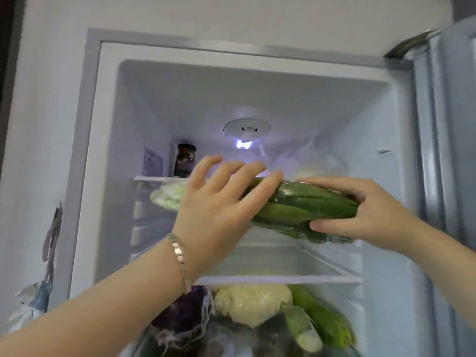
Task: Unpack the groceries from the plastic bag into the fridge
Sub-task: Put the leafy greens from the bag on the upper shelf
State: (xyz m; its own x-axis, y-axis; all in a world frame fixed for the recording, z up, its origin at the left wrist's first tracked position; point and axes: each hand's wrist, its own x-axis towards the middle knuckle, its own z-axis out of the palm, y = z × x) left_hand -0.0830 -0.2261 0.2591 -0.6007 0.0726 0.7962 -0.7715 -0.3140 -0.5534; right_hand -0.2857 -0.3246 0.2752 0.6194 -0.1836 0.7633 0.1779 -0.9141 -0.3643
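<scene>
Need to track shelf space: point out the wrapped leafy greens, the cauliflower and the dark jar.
wrapped leafy greens (304, 204), head view, middle of the green bundle.
cauliflower (251, 302), head view, centre of the white head.
dark jar (185, 161), head view, middle of its body.

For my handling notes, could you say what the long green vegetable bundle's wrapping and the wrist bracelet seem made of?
The long green vegetable bundle seems wrapped in thin clear plastic film, glossy with highlights. The linked wrist bracelet is probably polished metal; its links glint.
</scene>
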